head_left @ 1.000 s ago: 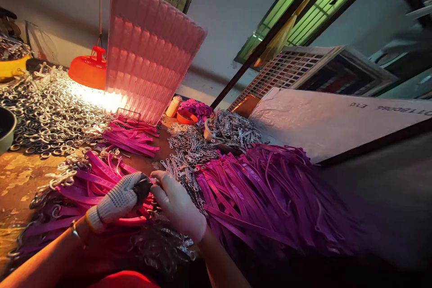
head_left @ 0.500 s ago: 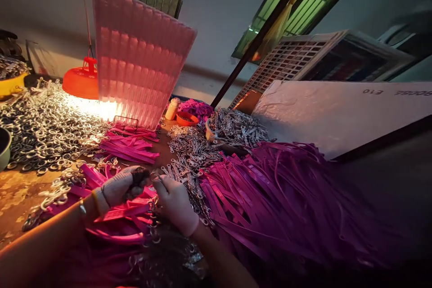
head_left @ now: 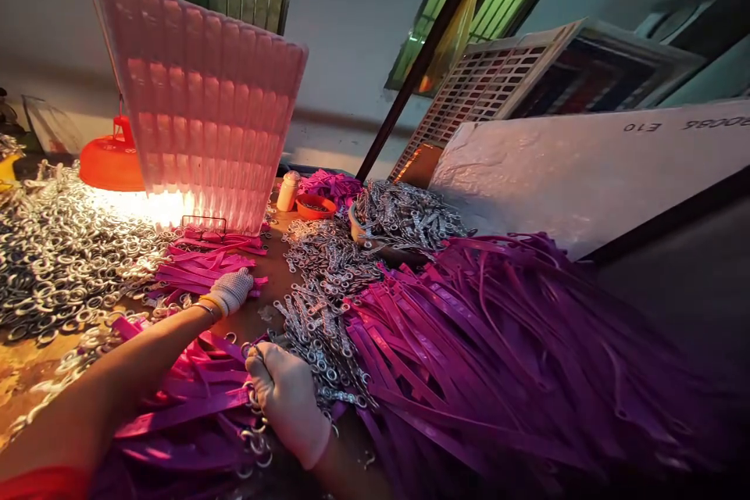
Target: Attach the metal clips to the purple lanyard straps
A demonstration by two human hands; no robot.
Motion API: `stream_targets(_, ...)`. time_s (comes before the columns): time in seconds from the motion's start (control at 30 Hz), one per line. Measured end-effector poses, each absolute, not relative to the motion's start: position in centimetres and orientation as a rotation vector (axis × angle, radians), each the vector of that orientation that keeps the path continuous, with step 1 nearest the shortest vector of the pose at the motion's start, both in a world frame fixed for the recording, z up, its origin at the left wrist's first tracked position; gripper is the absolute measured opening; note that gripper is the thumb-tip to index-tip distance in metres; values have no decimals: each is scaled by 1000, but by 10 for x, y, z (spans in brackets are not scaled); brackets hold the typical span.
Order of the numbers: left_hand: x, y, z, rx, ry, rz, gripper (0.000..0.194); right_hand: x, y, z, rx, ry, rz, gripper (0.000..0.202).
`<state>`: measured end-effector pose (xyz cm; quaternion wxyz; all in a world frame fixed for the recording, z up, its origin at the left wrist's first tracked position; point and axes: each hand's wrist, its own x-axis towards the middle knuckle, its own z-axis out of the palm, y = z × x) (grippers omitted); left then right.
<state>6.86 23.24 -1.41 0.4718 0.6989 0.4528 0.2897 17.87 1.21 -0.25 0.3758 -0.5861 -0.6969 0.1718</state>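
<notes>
Magenta straps were heaped closest, at 9 o'clock from the right hand, with metal rings bunched along their near ends. That gloved hand had thumb and fingers drawn together, knuckles up, but honestly I couldn't tell if anything was pinched in it. Left arm stretched long across the heap, and the gloved left hand sat back-up at 11 o'clock, fingers curled onto the ends of a smaller strap bundle lying on the desk. Couldn't see whether they'd closed on one. I'd guess those straps were light, bendy, slightly slick and hard to damage, so the loose 3 o'clock end looked best to pinch. Further off, a red lamp glowed around 10:30.
</notes>
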Motion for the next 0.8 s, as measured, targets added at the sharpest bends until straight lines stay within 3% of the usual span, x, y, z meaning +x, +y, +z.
stream_targets(0.33,10,158,45,1428,1069,736,14,182,31,17,-1487,-1690,463,31)
stream_targets(0.57,-17,70,44,1083,1021,769,20,161,28,39,-1481,-2015,214,23)
stream_targets(0.8,-22,54,36,1686,1012,706,9,145,13,37,-1588,-2234,-101,18)
